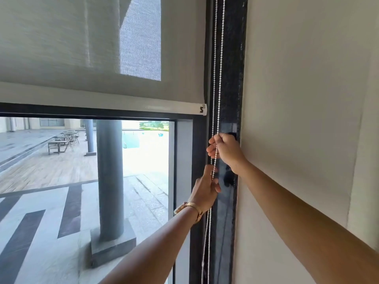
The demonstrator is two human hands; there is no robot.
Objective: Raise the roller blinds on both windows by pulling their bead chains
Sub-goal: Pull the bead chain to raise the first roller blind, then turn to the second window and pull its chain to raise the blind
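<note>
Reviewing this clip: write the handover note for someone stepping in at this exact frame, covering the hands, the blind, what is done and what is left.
Right hand: closed on the bead chain, the upper grip.
Left hand: closed on the same chain just below; a watch is on that wrist.
The chain hangs along the dark window frame beside the wall.
Roller blind: partly raised; its bottom bar sits over the frame's crossbar, with clear glass below.
Left: pull this blind the rest of the way up. The second window is out of view.
</note>
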